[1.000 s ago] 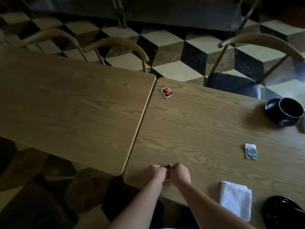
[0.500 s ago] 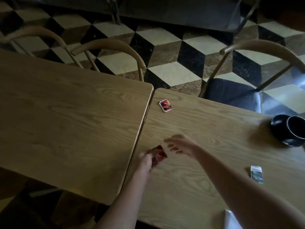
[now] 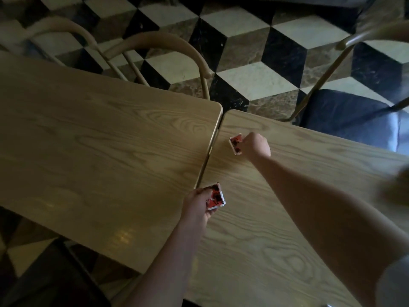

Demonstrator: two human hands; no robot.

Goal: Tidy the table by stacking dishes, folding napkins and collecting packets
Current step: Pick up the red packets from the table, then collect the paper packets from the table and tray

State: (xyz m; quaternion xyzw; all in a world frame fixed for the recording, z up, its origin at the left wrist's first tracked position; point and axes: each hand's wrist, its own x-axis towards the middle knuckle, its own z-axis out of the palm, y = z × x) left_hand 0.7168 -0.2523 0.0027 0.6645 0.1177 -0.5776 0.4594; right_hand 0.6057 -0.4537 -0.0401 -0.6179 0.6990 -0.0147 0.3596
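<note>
My left hand (image 3: 199, 206) is closed around a red and white packet (image 3: 215, 196), held just above the right-hand wooden table (image 3: 254, 229) near the seam between the two tables. My right hand (image 3: 256, 144) reaches to the far corner of that table, its fingers pinched on a second red packet (image 3: 236, 143) that lies on or just above the wood. The bowls, the napkin and the grey packet are out of view.
A second wooden table (image 3: 99, 151) butts against the left side. Curved-back wooden chairs (image 3: 172, 47) stand behind it, and a dark-cushioned chair (image 3: 345, 111) stands at the far right. A blurred dark shape (image 3: 396, 189) sits at the right edge. The floor is checkered.
My right hand left the packet near me and stretched forward to the far packet, closing on it. My left hand kept the first packet. The view has tilted forward and left.
</note>
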